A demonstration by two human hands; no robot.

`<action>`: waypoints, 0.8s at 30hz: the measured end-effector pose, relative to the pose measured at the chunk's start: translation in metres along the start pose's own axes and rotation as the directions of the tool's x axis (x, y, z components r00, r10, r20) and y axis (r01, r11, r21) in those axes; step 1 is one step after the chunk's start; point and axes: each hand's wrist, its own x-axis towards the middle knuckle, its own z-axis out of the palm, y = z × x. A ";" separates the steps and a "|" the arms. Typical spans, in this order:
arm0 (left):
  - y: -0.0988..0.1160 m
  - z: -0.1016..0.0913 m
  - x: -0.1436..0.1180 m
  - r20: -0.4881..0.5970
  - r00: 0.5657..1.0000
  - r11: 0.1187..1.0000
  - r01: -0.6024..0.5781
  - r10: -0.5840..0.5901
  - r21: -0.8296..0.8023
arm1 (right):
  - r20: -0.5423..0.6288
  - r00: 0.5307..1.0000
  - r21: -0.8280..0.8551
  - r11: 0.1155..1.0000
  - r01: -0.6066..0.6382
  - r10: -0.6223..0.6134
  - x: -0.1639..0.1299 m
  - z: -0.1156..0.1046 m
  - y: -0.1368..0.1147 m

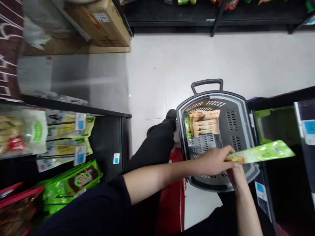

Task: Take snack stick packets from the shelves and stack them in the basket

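Above the near right part of a dark grey shopping basket (pixel 248 121), both hands meet at one end of a long green snack packet (pixel 268 152). My left hand (pixel 216 160) reaches across from the left, its fingers closed round the packet's end. Close against it, my right hand (pixel 235 173) comes up from below and is closed at the same end, its fingers partly hidden. The packet sticks out to the right, past the basket's rim. Inside the basket, at its left side, lie a tan snack pack (pixel 206 123) and a green pack (pixel 187 127).
On the left, a black shelf (pixel 107 141) carries green snack bags (pixel 73 182) and yellow packs (pixel 69 129). A cardboard box (pixel 108 24) stands at the upper left. Dark shelving (pixel 283 183) borders the right side. A red bag-like thing (pixel 172 200) is beside my leg.
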 end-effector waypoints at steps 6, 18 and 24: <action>-0.011 0.010 0.006 0.054 0.998 0.999 -0.045 0.045 -0.006 | -0.007 0.999 0.273 0.962 0.032 -0.031 -0.029 0.004 -0.028; -0.025 0.022 0.017 0.074 0.996 0.956 -0.065 0.045 0.287 | -0.183 0.969 0.203 0.971 -0.129 0.167 -0.031 -0.001 -0.027; -0.025 0.029 0.021 0.161 0.987 0.944 -0.035 -0.020 0.329 | -0.441 0.895 0.406 0.903 0.140 0.060 -0.017 -0.030 -0.035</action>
